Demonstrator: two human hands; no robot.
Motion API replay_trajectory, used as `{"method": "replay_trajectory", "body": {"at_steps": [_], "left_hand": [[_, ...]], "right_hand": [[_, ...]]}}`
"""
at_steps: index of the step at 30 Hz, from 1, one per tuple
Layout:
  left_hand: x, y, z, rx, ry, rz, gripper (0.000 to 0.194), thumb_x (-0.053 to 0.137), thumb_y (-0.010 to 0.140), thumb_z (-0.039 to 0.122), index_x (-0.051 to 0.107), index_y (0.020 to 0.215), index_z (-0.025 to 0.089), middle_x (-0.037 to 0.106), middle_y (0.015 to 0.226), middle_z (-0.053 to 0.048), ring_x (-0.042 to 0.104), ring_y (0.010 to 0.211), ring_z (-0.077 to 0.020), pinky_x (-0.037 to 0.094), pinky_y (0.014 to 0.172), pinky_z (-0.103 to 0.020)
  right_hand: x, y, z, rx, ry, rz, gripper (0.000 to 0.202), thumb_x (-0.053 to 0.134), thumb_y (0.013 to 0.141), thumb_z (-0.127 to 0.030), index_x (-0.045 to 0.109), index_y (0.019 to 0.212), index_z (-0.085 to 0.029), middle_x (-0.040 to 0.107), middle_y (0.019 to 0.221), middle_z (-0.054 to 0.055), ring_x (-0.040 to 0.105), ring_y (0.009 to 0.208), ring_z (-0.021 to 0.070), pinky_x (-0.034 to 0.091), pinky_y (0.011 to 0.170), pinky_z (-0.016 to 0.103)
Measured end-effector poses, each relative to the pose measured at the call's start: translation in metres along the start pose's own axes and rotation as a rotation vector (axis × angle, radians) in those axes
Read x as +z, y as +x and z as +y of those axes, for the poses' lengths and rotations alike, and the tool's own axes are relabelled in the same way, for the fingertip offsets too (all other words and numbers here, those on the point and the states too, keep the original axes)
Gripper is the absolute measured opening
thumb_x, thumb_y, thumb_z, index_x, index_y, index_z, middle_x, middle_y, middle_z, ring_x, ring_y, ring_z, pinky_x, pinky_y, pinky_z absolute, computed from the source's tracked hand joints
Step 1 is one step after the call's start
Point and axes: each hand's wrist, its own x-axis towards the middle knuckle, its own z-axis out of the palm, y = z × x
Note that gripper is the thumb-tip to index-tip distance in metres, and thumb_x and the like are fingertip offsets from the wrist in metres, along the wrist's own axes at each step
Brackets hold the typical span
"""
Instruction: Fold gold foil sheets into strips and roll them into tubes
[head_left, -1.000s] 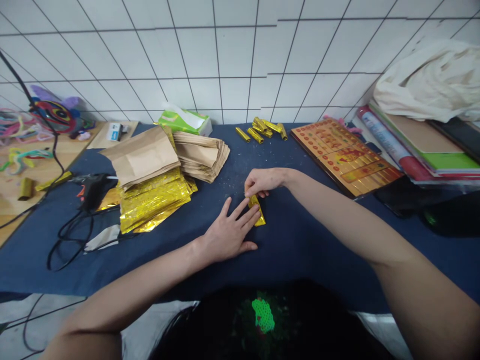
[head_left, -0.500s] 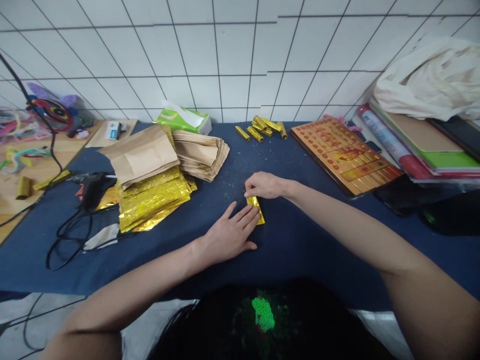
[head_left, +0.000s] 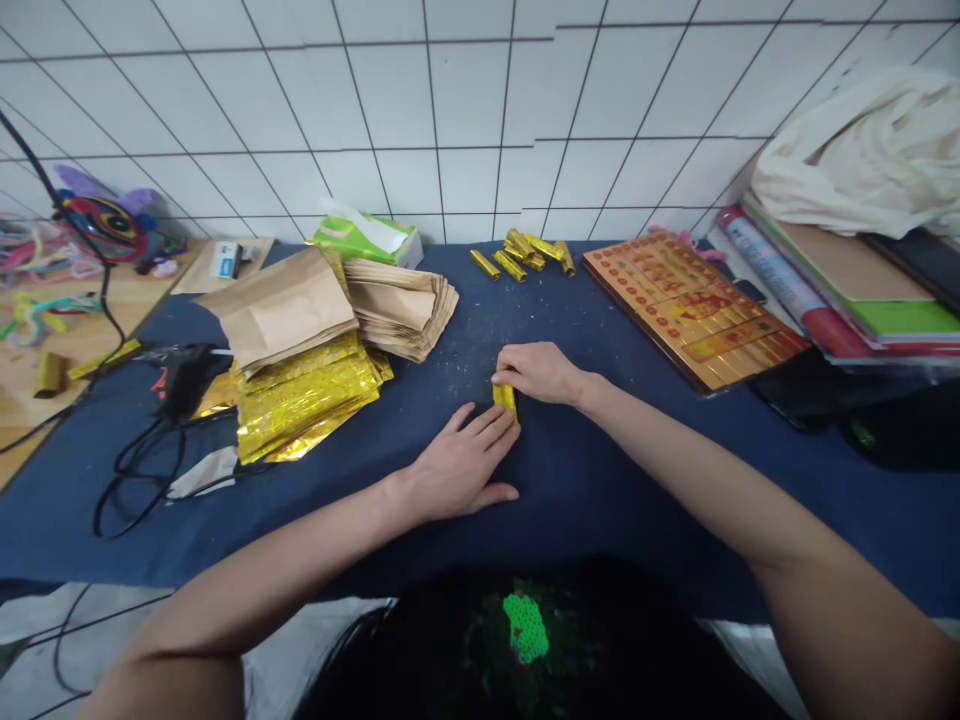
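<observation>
A small gold foil piece [head_left: 505,398] lies on the blue cloth between my hands. My right hand [head_left: 541,372] is closed on its far end, thumb and fingers together. My left hand [head_left: 466,462] rests with its fingers stretched out, the fingertips on the near end of the foil and the thumb apart on the cloth. Near the wall lie several rolled gold tubes [head_left: 525,252]. On the left, gold foil sheets [head_left: 307,395] lie partly under brown paper pieces [head_left: 281,310], beside a second brown paper stack [head_left: 401,310].
A black glue gun [head_left: 184,380] with a looped cable lies on the left. Behind the papers stands a green tissue pack [head_left: 367,238]. An orange printed box [head_left: 690,305] sits at the right, near books [head_left: 889,290] and a white cloth bag [head_left: 862,160].
The gold foil piece has turned slightly and looks shorter and more upright in the view. My right hand has shifted a little to the right; my left hand has barely moved.
</observation>
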Motion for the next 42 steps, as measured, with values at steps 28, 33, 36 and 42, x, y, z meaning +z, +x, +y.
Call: {"method": "replay_trajectory", "body": {"at_steps": [28,33,36,42], "left_hand": [[-0.003,0.000,0.002,0.009,0.034,-0.017,0.065,0.032,0.086,0.058,0.035,0.132,0.013,0.038,0.141,-0.012,0.029,0.131,-0.0227,0.019,0.106,-0.044],[-0.004,0.000,0.002,0.007,0.057,-0.024,0.065,0.033,0.085,0.058,0.036,0.132,0.013,0.038,0.140,-0.012,0.030,0.131,-0.0231,0.020,0.106,-0.043],[-0.005,0.002,0.003,0.009,0.062,-0.017,0.065,0.035,0.084,0.059,0.039,0.130,0.012,0.041,0.138,-0.012,0.032,0.130,-0.0238,0.020,0.105,-0.045],[-0.006,0.002,-0.001,0.015,0.113,0.046,0.060,0.039,0.082,0.059,0.052,0.116,0.012,0.052,0.128,-0.013,0.041,0.123,-0.0258,0.021,0.105,-0.051]], "right_hand": [[0.023,-0.008,0.019,0.225,-0.024,0.013,0.088,0.034,0.076,-0.067,0.016,0.143,-0.014,0.009,0.150,0.013,0.003,0.137,0.0325,0.006,0.104,0.060],[0.022,0.002,0.024,0.245,-0.012,0.026,0.092,0.033,0.073,-0.072,0.016,0.143,-0.014,0.009,0.150,0.013,0.003,0.137,0.0333,0.006,0.104,0.062],[0.022,0.001,0.023,0.254,-0.008,0.028,0.092,0.033,0.073,-0.073,0.019,0.142,-0.014,0.009,0.150,0.013,0.004,0.137,0.0323,0.006,0.104,0.061],[0.021,-0.003,0.017,0.284,-0.010,0.053,0.086,0.033,0.075,-0.070,0.024,0.141,-0.015,0.013,0.150,0.012,0.006,0.137,0.0305,0.008,0.105,0.059]]}}
